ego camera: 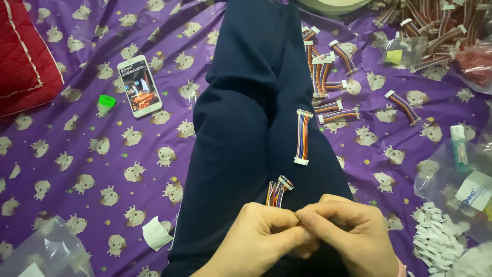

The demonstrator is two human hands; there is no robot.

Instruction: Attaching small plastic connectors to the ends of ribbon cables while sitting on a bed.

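Where the purple cartoon-print sheet (pixel 92 169) runs to the left edge, a red quilted cushion (pixel 23 54) fills the upper corner and a crumpled clear plastic bag (pixel 48 251) lies at the bottom. Further in, a small green cap (pixel 106 101) sits just beside a white smartphone (pixel 140 85) lying face up with its screen lit, and a scrap of white paper (pixel 155 233) rests lower down near the person's leg. Legs in dark navy trousers (pixel 246 118) stretch up the middle of the view. On the right leg lies one short ribbon cable (pixel 303 136) — rainbow-coloured wires with a white connector at each end.

Low in the centre, the left hand (pixel 259 238) and right hand (pixel 353 233) meet fingertip to fingertip over the lap. Both sets of fingers are closed, pinching a bent ribbon cable (pixel 277 192) whose loose end with its white connector sticks up just above the left hand's knuckles; the exact grip point is hidden between the fingers.

To the right of the legs, a scatter of finished cables (pixel 328 82) lies on the sheet, with a denser pile of cables (pixel 435 25) at the top right. Near the bottom right sits a heap of small white connectors (pixel 433 231) — just beside clear plastic packets (pixel 461 174).
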